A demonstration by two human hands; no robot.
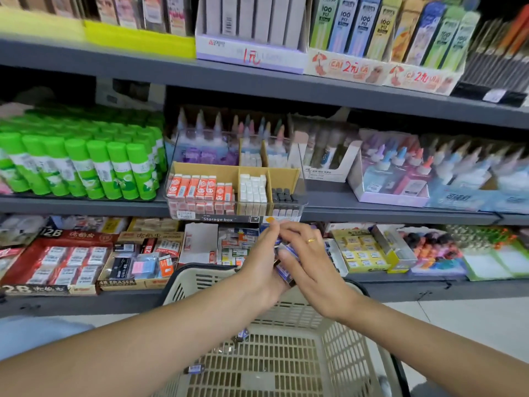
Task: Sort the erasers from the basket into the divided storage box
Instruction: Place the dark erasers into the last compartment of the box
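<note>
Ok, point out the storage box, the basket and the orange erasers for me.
storage box (217,219): head view, front label strip.
basket (337,333): head view, right side wall.
orange erasers (200,189): head view, middle of the row in the left compartment.

Left hand (263,262): forearm extended forward, fingers curled, grip closed around small dark-blue items. Right hand (309,259): forearm extended, fingers bent, touching same items; gold ring on one finger. Hands together.

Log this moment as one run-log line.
left hand: holds erasers | right hand: on same erasers | above basket | storage box: partly filled
</note>
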